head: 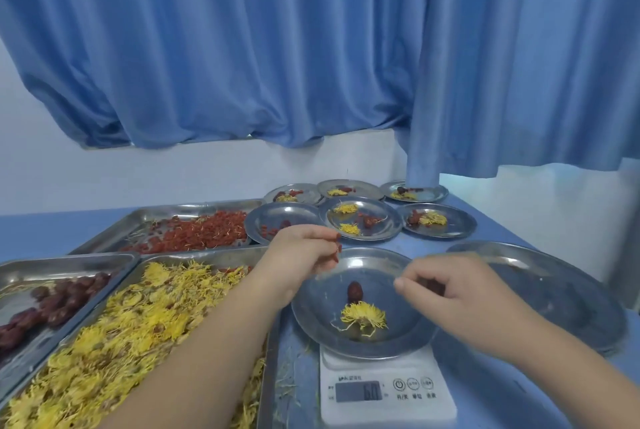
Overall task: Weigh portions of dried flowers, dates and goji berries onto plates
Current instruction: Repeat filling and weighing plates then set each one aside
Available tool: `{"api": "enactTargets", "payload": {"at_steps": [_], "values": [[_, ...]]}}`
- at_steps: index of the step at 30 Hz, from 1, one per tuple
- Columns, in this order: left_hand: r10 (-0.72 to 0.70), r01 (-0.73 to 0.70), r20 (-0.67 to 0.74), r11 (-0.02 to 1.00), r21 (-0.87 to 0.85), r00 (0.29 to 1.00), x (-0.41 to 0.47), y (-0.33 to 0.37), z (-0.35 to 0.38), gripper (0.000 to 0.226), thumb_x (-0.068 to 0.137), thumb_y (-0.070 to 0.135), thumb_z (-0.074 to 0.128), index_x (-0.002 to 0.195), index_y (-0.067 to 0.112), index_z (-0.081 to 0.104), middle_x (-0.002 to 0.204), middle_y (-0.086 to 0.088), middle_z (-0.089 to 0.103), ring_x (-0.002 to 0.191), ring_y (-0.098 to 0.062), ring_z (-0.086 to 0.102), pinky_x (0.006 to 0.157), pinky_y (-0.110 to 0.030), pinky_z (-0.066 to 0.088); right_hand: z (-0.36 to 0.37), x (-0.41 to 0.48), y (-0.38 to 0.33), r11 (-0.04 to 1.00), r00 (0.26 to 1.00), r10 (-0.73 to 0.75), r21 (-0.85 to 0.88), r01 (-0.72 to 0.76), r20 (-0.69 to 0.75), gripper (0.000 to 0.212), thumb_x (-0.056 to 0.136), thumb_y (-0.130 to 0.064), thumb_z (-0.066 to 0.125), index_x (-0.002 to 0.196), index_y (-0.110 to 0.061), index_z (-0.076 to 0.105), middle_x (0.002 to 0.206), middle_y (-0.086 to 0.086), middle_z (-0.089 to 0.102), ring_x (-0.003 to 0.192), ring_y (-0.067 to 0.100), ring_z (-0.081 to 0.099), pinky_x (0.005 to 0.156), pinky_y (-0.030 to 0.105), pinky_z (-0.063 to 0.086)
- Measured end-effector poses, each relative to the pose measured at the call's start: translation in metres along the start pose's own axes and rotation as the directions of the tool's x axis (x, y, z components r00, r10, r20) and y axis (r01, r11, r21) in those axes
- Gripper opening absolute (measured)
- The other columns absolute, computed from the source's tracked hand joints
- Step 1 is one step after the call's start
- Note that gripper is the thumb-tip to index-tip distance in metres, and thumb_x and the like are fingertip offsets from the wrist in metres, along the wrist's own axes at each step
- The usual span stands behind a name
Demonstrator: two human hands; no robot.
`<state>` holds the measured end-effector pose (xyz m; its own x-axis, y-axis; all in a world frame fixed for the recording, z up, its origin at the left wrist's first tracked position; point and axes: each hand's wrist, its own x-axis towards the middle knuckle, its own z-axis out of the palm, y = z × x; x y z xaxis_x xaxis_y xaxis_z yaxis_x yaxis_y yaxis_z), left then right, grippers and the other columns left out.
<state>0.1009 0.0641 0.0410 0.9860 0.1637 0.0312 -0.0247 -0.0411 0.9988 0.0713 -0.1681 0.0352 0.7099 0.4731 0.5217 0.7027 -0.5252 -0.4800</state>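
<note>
The left hand (304,255) pinches a few goji berries (338,249) in its fingertips, above the far rim of the plate (412,331) on the scale (388,409). The right hand (450,293) hovers over the plate's right side with its fingers curled. Something dark red shows under them, too blurred to tell if it is gripped. On the plate lie 1 date (355,291) and 1 yellow flower (363,316). The display (358,391) seems to read 6.0. To the left are 3 trays: goji tray (145,217), flower tray (207,253) and date tray (69,260). Behind stand 6 filled plates (377,220), and bare plates (554,290) sit at the right.
</note>
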Motion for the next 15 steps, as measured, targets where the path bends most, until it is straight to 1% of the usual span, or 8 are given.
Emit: {"api": "enactTargets", "payload": {"at_steps": [1, 2, 3, 4, 6, 10, 13, 15], "values": [[0.076, -0.072, -0.008, 0.975, 0.210, 0.997, -0.001, -0.002, 0.003, 0.022, 0.088, -0.001, 0.062, 0.095, 0.016, 0.072, 0.088, -0.002, 0.074, 0.076, -0.011, 0.071, 0.074, -0.027, 0.059, 0.003, -0.007, 0.004, 1.000, 1.000, -0.005, -0.010, 0.005, -0.013, 0.030, 0.084, -0.044, 0.053, 0.064, -0.022, 0.059, 0.057, -0.010, 0.055, 0.055, 0.007, 0.050, 0.051, 0.016, 0.036], [0.141, -0.136, 0.015, 0.910, 0.393, 0.990, -0.002, -0.003, 0.007, 0.027, 0.088, 0.001, 0.061, 0.091, 0.025, 0.072, 0.088, 0.006, 0.073, 0.079, -0.008, 0.070, 0.075, -0.024, 0.058, 0.005, -0.012, 0.007, 1.000, 1.000, -0.010, -0.018, 0.009, -0.028, 0.031, 0.084, -0.044, 0.052, 0.064, -0.021, 0.059, 0.059, -0.008, 0.056, 0.057, 0.009, 0.051, 0.052, 0.018, 0.037], [0.176, -0.172, 0.040, 0.841, 0.512, 0.983, -0.004, -0.004, 0.010, 0.034, 0.088, 0.002, 0.058, 0.087, 0.034, 0.069, 0.089, 0.013, 0.070, 0.082, -0.007, 0.068, 0.071, -0.019, 0.055, 0.007, -0.017, 0.010, 1.000, 0.999, -0.012, -0.022, 0.011, -0.045, 0.032, 0.085, -0.044, 0.052, 0.064, -0.020, 0.059, 0.060, -0.006, 0.057, 0.058, 0.011, 0.051, 0.052, 0.019, 0.038], [0.184, -0.183, 0.057, 0.800, 0.572, 0.981, -0.006, -0.005, 0.012, 0.039, 0.089, 0.003, 0.056, 0.083, 0.039, 0.067, 0.089, 0.017, 0.068, 0.084, -0.005, 0.066, 0.065, -0.014, 0.052, 0.009, -0.020, 0.012, 1.000, 0.998, -0.013, -0.022, 0.012, -0.061, 0.033, 0.085, -0.044, 0.052, 0.064, -0.018, 0.059, 0.061, -0.004, 0.057, 0.058, 0.011, 0.051, 0.053, 0.020, 0.038], [0.177, -0.176, 0.059, 0.777, 0.604, 0.982, -0.007, -0.007, 0.014, 0.041, 0.090, 0.002, 0.053, 0.082, 0.040, 0.066, 0.090, 0.018, 0.068, 0.087, -0.002, 0.065, 0.059, -0.010, 0.047, 0.010, -0.023, 0.016, 1.000, 0.996, -0.018, -0.020, 0.016, -0.090, 0.032, 0.086, -0.041, 0.054, 0.065, -0.019, 0.059, 0.061, -0.003, 0.056, 0.058, 0.012, 0.050, 0.053, 0.020, 0.038], [0.199, -0.170, 0.017, 0.785, 0.596, 0.980, -0.011, -0.009, 0.013, 0.041, 0.088, -0.003, 0.056, 0.084, 0.038, 0.064, 0.091, 0.020, 0.066, 0.090, 0.003, 0.061, 0.059, -0.007, 0.043, 0.011, -0.022, 0.019, 1.000, 0.992, -0.017, -0.017, 0.015, -0.128, 0.026, 0.088, -0.037, 0.056, 0.066, -0.024, 0.061, 0.063, -0.008, 0.058, 0.059, 0.011, 0.053, 0.052, 0.017, 0.039], [0.214, -0.150, -0.034, 0.779, 0.609, 0.976, -0.012, -0.011, 0.012, 0.035, 0.086, 0.000, 0.060, 0.085, 0.035, 0.065, 0.094, 0.012, 0.066, 0.090, -0.002, 0.060, 0.061, -0.011, 0.043, 0.012, -0.024, 0.021, 1.000, 0.992, -0.022, -0.016, 0.020, -0.125, 0.025, 0.088, -0.035, 0.057, 0.065, -0.025, 0.060, 0.062, -0.011, 0.057, 0.059, 0.009, 0.053, 0.053, 0.013, 0.036], [0.214, -0.135, -0.058, 0.781, 0.610, 0.975, -0.012, -0.012, 0.012, 0.029, 0.085, 0.004, 0.063, 0.087, 0.033, 0.065, 0.094, 0.009, 0.065, 0.088, -0.004, 0.059, 0.060, -0.012, 0.041, 0.012, -0.025, 0.022, 1.000, 0.993, -0.020, -0.024, 0.018, -0.118, 0.026, 0.087, -0.036, 0.057, 0.065, -0.024, 0.060, 0.062, -0.011, 0.058, 0.060, 0.009, 0.053, 0.054, 0.014, 0.036]]}}
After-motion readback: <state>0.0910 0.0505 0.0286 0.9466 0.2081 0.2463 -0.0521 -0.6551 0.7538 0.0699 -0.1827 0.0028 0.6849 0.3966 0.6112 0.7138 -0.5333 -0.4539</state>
